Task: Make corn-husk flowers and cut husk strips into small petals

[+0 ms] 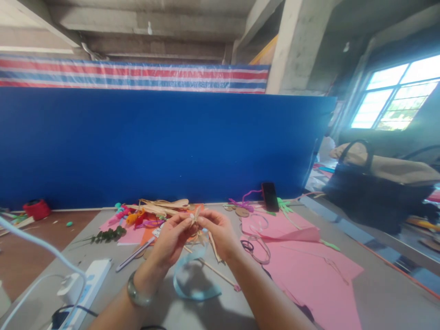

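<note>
Both hands meet above the middle of the grey table. My left hand, with a bangle on its wrist, pinches a small bunch of pale, straw-coloured strips between thumb and fingers. From the other side, my right hand has its fingertips closed on the same bunch. How the strips are tied or folded is too small to tell. Beneath the hands a light blue ribbon lies in a loop. A thin wooden stick with a pink tip rests beside it.
Left of the hands are a slim pen-like tool, a green leafy sprig and a white power strip. Beige strips lie behind. Pink paper sheets cover the right side. A phone leans against the blue partition.
</note>
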`<state>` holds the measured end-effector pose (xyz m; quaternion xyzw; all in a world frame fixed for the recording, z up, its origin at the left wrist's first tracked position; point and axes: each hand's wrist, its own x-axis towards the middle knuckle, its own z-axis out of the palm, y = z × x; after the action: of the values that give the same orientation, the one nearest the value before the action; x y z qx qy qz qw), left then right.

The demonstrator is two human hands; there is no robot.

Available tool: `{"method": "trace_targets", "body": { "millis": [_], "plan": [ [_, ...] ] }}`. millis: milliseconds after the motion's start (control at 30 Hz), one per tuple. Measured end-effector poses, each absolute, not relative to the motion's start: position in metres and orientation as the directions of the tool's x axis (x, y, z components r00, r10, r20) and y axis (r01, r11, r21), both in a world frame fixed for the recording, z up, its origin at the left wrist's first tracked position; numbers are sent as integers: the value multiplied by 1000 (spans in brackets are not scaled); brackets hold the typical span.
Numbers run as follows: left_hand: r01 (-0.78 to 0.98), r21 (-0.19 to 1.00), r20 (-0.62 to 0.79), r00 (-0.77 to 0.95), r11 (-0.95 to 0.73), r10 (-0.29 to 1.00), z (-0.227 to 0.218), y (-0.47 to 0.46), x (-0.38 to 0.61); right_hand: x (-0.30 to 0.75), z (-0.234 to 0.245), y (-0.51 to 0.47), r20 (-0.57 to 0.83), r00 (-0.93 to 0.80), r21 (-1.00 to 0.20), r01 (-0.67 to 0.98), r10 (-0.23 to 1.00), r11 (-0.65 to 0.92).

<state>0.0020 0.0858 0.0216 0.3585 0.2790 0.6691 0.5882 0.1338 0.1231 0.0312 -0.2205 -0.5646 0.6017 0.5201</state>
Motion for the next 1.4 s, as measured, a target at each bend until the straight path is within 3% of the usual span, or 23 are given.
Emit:
{"method": "trace_targets", "body": {
  "millis": [267,567,700,967,1267,1400],
  "plan": [
    [-270,889,310,-238,-369,921,22,84,3,134,36,114,485,-209,-874,-134,849,466],
    [-34,886,436,-273,-462,857,21,80,4,133,36,115,461,-220,-887,-79,860,456],
    [-77,887,417,-288,-455,862,22,80,5,133,28,119,442,-250,-896,-77,862,437],
    [-353,887,243,-193,-298,951,20,86,3,130,30,118,458,-254,-888,-93,852,450],
    [-365,906,179,-128,-214,976,26,84,-2,131,29,120,466,-291,-882,-77,836,465],
    [-276,926,236,-112,-258,965,27,83,-4,133,29,121,428,-317,-902,-100,846,419]
  ]
}}
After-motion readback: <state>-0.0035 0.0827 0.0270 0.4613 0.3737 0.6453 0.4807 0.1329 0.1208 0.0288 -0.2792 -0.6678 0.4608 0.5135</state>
